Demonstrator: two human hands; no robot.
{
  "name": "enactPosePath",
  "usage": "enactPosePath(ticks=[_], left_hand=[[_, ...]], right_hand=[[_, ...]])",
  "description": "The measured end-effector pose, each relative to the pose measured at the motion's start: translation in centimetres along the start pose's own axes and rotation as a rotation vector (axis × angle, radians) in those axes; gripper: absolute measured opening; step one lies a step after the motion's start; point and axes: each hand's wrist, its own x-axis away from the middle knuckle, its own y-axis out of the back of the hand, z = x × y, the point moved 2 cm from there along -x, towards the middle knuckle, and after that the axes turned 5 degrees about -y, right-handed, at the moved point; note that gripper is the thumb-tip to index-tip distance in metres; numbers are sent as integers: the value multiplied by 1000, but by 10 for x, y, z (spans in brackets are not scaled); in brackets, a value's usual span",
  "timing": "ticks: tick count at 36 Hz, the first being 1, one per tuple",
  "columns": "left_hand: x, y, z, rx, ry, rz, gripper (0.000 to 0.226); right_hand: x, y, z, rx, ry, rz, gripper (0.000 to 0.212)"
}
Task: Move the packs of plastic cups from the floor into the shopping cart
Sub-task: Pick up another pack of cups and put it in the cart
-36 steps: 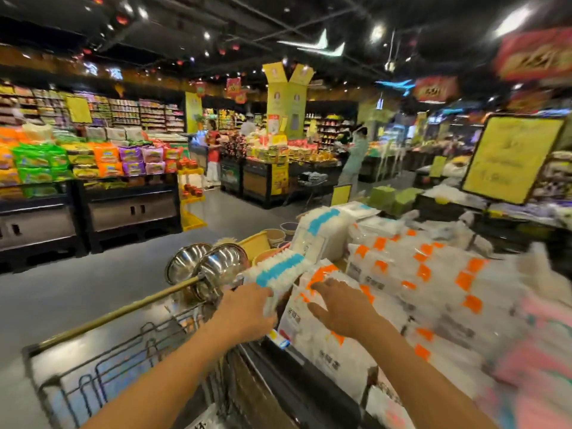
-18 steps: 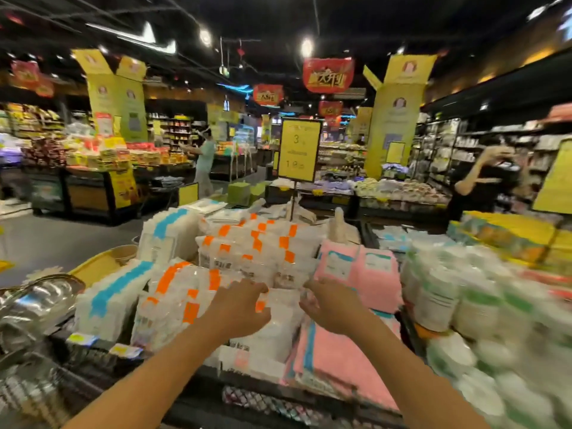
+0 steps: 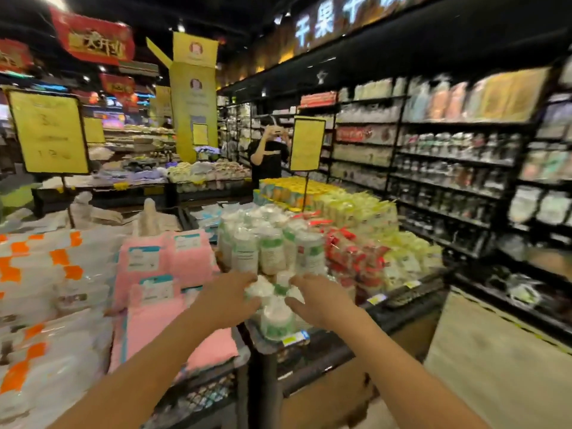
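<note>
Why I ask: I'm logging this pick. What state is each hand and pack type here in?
Left hand, beside the lying pack's left; grip too blurred to tell.
Right hand, beside its right; grip likewise unclear.
Clear plastic cup pack with green label, lying on its side between the hands.
Other green-labelled cup packs, upright behind it.
Flat pink packs, stacked, untouched.
Yellow price sign, upright on its pole.

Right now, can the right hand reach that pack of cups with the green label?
Probably yes: the right hand is beside the pack of cups, touching or nearly so, and nothing lies between them.
</note>
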Motion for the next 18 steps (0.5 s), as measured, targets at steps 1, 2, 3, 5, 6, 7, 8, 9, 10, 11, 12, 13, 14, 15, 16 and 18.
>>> enactPosePath(ticks=[1,2,3,5,6,7,8,9,10,11,12,13,14,15,16,18], left_hand=[[-7,-4,-13,1,-30,33,70],[-12,-8,-25,3,-66,56,65],[-16,-12,-39,6,-105,77,63],[-19,-21,-67,37,-200,116,67],[-21,-25,-82,49,-246,140,71],[-21,-30,-97,43,-284,168,74],[-22,-35,-112,25,-320,193,74],[-21,-40,-127,-4,-358,217,68],[-21,-46,-141,-22,-414,217,55],[-21,-53,-155,-25,-465,214,41],[-19,-59,-169,-11,-512,214,33],[-18,-65,-182,8,-552,225,36],[-16,-72,-195,23,-600,249,43],[-13,-77,-210,34,-642,274,49],[-10,-84,-225,32,-679,297,52],[-1,-96,-256,25,-741,324,56]], right_hand=[[10,2,-12,9,-45,4,54],[21,4,-23,14,-90,7,54],[33,4,-35,12,-140,8,54],[61,6,-57,2,-235,-12,54],[75,6,-68,5,-281,-19,53],[90,7,-79,9,-330,-22,51],[106,9,-88,16,-383,-18,50],[122,10,-98,19,-433,-9,48],[139,13,-105,13,-478,-5,47],[156,14,-113,2,-522,0,47],[175,16,-121,-7,-561,3,48],[194,17,-127,-13,-596,0,49],[213,18,-133,-18,-633,-13,50],[232,18,-140,-21,-672,-35,50],[252,18,-145,-21,-712,-50,51],[289,19,-157,-17,-786,-54,53]])
